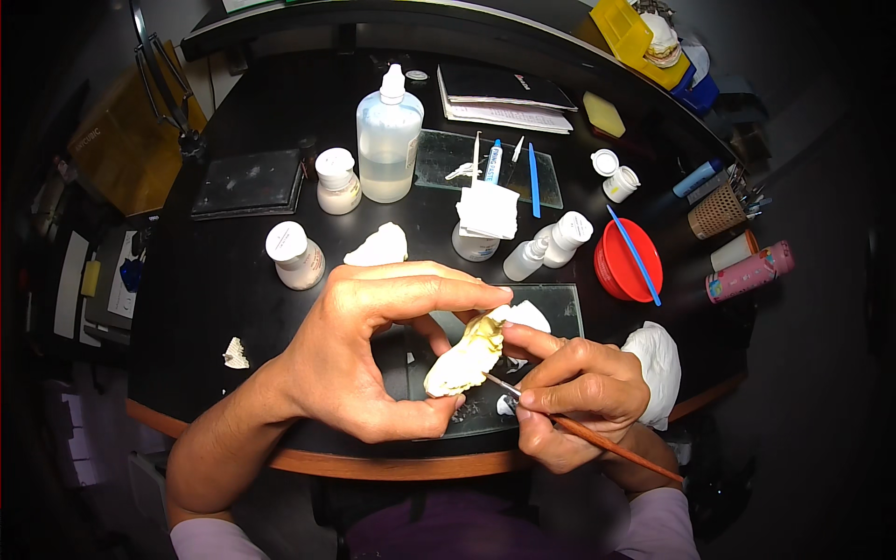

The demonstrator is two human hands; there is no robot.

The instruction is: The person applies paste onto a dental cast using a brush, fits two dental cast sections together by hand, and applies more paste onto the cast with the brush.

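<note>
Over the dark worktable, my left hand [345,350] is closed round a pale yellow dental cast [462,362], gripping its ends between thumb and fingertips. My right hand [590,387] pinches a fine paintbrush [611,446] with a wooden handle. The brush tip touches the lower right edge of the cast, and my right index finger lies close to its upper side. Beneath both hands is a glass plate [558,301] with dark smears and white bits. Just beyond my left hand sits a white plaster piece [381,245]. A crumpled white tissue [656,369] lies beside my right hand.
A large clear squeeze bottle [387,149] and several small white-capped jars [297,257] stand behind my hands. A red mixing bowl [611,271] with a blue spatula [635,257] is to the right, near a pink bottle [751,273]. A plaster fragment [236,354] lies left.
</note>
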